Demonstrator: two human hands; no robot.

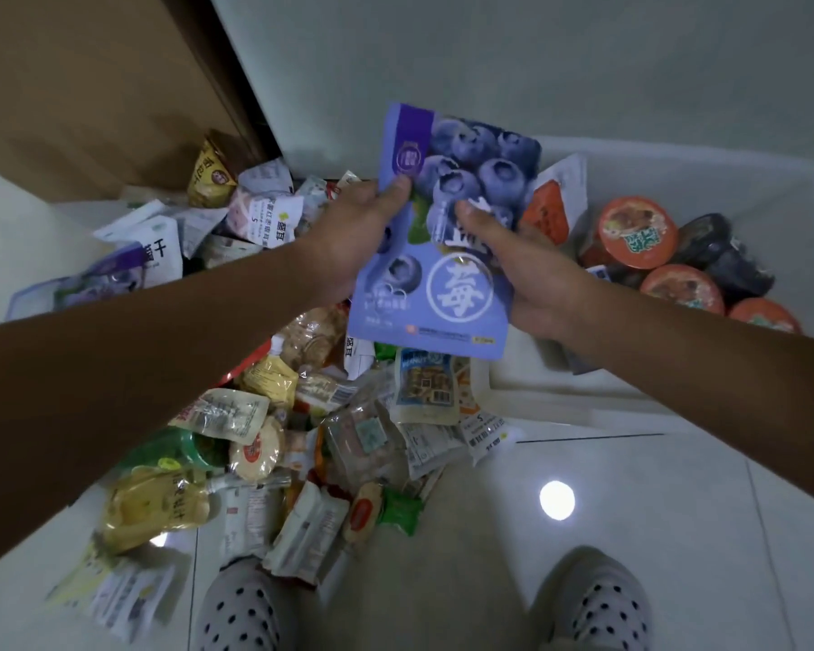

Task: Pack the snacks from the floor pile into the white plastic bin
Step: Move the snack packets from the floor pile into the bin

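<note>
A purple blueberry pouch (447, 256) is held up flat between both hands, above the gap between pile and bin. My left hand (348, 237) grips its left edge, thumb on the front. My right hand (522, 274) holds its right side, thumb pressed on the picture of berries. The snack pile (301, 415) spreads over the floor below and to the left. The white plastic bin (706, 171) stands at the right, holding orange-lidded noodle cups (637, 232), dark cups (720, 256) and an orange-white packet (553, 204).
A brown door or cabinet (90, 86) rises at the upper left, beside a white wall. A second purple blueberry pouch (109, 274) lies at the pile's left. My knees in dotted trousers (245, 608) are at the bottom. White floor tiles (630, 500) lie before the bin.
</note>
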